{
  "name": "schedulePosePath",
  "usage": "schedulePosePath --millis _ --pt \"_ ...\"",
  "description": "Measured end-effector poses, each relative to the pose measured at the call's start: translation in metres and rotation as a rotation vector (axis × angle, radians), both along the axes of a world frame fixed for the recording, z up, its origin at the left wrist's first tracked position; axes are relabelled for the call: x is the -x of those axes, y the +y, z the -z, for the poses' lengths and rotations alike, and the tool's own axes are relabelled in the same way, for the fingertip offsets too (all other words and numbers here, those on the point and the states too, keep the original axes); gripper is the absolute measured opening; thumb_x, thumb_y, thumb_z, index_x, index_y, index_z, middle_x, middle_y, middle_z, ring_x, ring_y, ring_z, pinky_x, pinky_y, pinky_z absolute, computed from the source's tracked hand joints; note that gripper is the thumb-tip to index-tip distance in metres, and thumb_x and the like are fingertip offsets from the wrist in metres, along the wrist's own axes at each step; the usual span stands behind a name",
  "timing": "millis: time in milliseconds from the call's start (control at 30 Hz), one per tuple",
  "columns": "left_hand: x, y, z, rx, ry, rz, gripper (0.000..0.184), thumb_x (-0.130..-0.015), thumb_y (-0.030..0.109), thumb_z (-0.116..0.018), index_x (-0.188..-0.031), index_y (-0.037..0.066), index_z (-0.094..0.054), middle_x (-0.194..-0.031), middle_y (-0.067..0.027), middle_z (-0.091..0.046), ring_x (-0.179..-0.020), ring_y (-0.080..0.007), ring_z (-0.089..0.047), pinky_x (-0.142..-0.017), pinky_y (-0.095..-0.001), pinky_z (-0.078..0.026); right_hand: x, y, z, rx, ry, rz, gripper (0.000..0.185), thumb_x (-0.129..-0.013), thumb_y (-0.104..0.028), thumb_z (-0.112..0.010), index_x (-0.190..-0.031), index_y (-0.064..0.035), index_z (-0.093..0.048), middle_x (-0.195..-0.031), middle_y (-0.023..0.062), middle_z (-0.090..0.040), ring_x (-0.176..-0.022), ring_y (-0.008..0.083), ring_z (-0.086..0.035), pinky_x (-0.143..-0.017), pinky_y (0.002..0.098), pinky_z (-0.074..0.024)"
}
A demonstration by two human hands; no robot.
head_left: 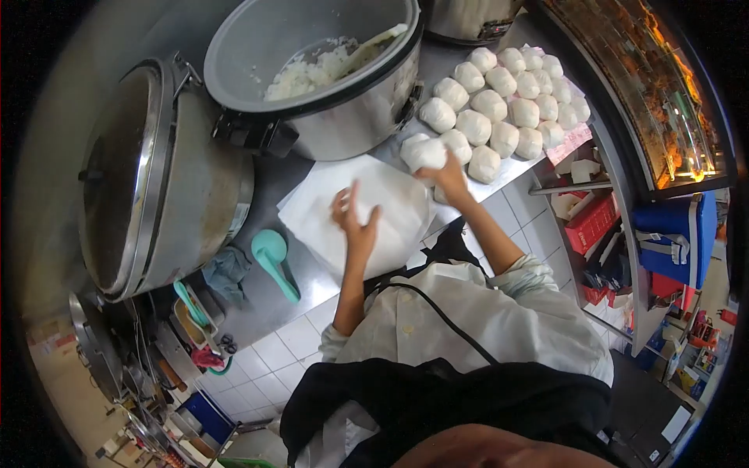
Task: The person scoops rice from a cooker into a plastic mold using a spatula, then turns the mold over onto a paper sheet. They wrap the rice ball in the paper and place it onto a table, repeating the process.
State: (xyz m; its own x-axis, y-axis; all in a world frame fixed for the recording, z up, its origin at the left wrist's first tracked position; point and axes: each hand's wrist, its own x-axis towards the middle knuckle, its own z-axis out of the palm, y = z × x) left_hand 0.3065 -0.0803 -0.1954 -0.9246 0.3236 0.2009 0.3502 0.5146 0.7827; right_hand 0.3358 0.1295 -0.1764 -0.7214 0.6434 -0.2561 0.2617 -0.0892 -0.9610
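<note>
Over a stack of white wrapping paper (316, 204), my left hand (357, 218) hangs with its fingers apart, holding nothing. My right hand (449, 178) grips a white paper-wrapped rice packet (424, 154) at the near left corner of a group of similar packets (489, 105). Another wrapped packet shows partly beneath that hand. Behind the paper stands an open rice cooker (343, 129) with white rice (300, 80) inside and a pale paddle (367, 51) lying in it. On the counter left of the paper rests a turquoise rice scoop (271, 253).
A large lidded pot (199, 187) fills the left side, with a grey cloth (226, 273) at its foot. A second cooker (468, 19) stands at the back. On the right are a lit glass display case (663, 93) and a blue bag (679, 234). The steel counter (257, 312) ends near my body.
</note>
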Motion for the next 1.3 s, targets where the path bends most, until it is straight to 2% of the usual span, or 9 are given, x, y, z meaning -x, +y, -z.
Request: schedulePosePath --millis 200,267,467,600,700,867,900,1100,1300 --pt "0.003 -0.112 0.024 0.464 0.343 -0.743 0.062 -0.077 0.03 -0.062 -0.129 0.005 -0.04 -0.121 -0.0199 -0.042 -0.113 -0.0363 -0.038 -0.093 -0.0456 -0.03 -0.003 0.157 0.027 -0.579 -0.561 0.019 0.08 -0.054 -0.037 -0.072 -0.114 0.0046 -0.039 -0.112 0.0235 -0.05 -0.109 0.0384 -0.047 -0.094 0.0488 -0.0309" --pt "-0.004 -0.128 0.027 0.788 -0.022 -1.07 0.067 -0.078 0.03 -0.061 -0.132 0.003 -0.032 -0.12 -0.0209 -0.042 -0.114 -0.0372 -0.037 -0.092 -0.046 -0.031 -0.001 0.163 0.029 -0.705 -0.63 -0.038 0.084 -0.054 -0.043 -0.07 -0.114 0.0055 -0.039 -0.114 0.023 -0.048 -0.11 0.0404 -0.044 -0.094 0.0523 -0.0283" --pt "-0.017 -0.16 0.062 0.897 -0.318 -0.985 0.048 -0.082 0.025 -0.055 -0.119 0.0 -0.038 -0.108 -0.0202 -0.051 -0.102 -0.0348 -0.05 -0.078 -0.0471 -0.041 0.034 0.197 -0.006 -0.849 -0.669 -0.123 0.078 -0.058 -0.034 -0.07 -0.122 -0.001 -0.038 -0.118 0.0211 -0.042 -0.106 0.0417 -0.043 -0.09 0.053 -0.0301" --pt "-0.015 -0.16 0.054 0.487 -0.209 -1.02 0.021 -0.088 0.014 -0.047 -0.101 -0.002 -0.041 -0.092 -0.0224 -0.056 -0.085 -0.0406 -0.057 -0.068 -0.0504 -0.044 0.125 0.2 -0.133 -1.237 0.327 -0.165 0.054 -0.072 -0.022 -0.069 -0.116 -0.0018 -0.047 -0.111 0.0196 -0.05 -0.105 0.0338 -0.048 -0.086 0.0435 -0.0395" --pt "-0.005 -0.14 0.026 0.206 -0.096 -0.988 0.022 -0.089 0.011 -0.044 -0.103 -0.006 -0.039 -0.087 -0.0246 -0.054 -0.082 -0.0414 -0.055 -0.067 -0.0458 -0.044 0.194 0.128 -0.206 -1.363 0.487 -0.382 0.047 -0.078 -0.029 -0.065 -0.11 0.0016 -0.052 -0.102 0.02 -0.057 -0.096 0.0327 -0.053 -0.082 0.0399 -0.0418" --pt "0.024 -0.104 -0.035 -0.389 0.106 -0.492 0.022 -0.09 0.012 -0.044 -0.101 -0.007 -0.042 -0.087 -0.0209 -0.052 -0.079 -0.0294 -0.053 -0.069 -0.0353 -0.043 0.273 0.067 -0.177 -1.115 -0.687 -1.683 0.048 -0.08 -0.038 -0.061 -0.104 0.0038 -0.056 -0.081 0.0177 -0.063 -0.077 0.0303 -0.061 -0.074 0.0381 -0.0468" --pt "0.045 -0.087 -0.059 -0.672 0.093 -0.549 0.043 -0.094 0.04 -0.039 -0.096 -0.002 -0.045 -0.087 -0.0173 -0.047 -0.066 -0.0199 -0.048 -0.057 -0.031 -0.044 0.285 0.065 -0.178 -1.114 -0.68 -1.687 0.048 -0.08 -0.038 -0.061 -0.104 0.0038 -0.056 -0.081 0.0177 -0.063 -0.077 0.0303 -0.061 -0.074 0.0381 -0.0468" --pt "0.107 -0.078 -0.121 -0.771 0.212 -0.388 0.039 -0.095 0.038 -0.038 -0.093 0.0 -0.046 -0.087 -0.0167 -0.048 -0.048 -0.0183 -0.045 -0.041 -0.0271 -0.041 0.331 0.061 -0.252 -1.24 -1.014 -1.488 0.037 -0.071 -0.03 -0.071 -0.092 -0.0007 -0.061 -0.08 0.0134 -0.064 -0.08 0.0256 -0.063 -0.071 0.0418 -0.0488" --pt "0.159 -0.025 -0.189 -0.859 0.303 -0.461 0.035 -0.091 0.018 -0.042 -0.113 -0.004 -0.026 -0.077 -0.0118 -0.044 -0.036 -0.0132 -0.044 -0.022 -0.0215 -0.032 0.367 0.094 -0.2 -2.213 -0.302 -1.381 0.037 -0.067 -0.035 -0.072 -0.092 -0.0083 -0.064 -0.085 0.0086 -0.065 -0.087 0.0238 -0.062 -0.075 0.0356 -0.0472"
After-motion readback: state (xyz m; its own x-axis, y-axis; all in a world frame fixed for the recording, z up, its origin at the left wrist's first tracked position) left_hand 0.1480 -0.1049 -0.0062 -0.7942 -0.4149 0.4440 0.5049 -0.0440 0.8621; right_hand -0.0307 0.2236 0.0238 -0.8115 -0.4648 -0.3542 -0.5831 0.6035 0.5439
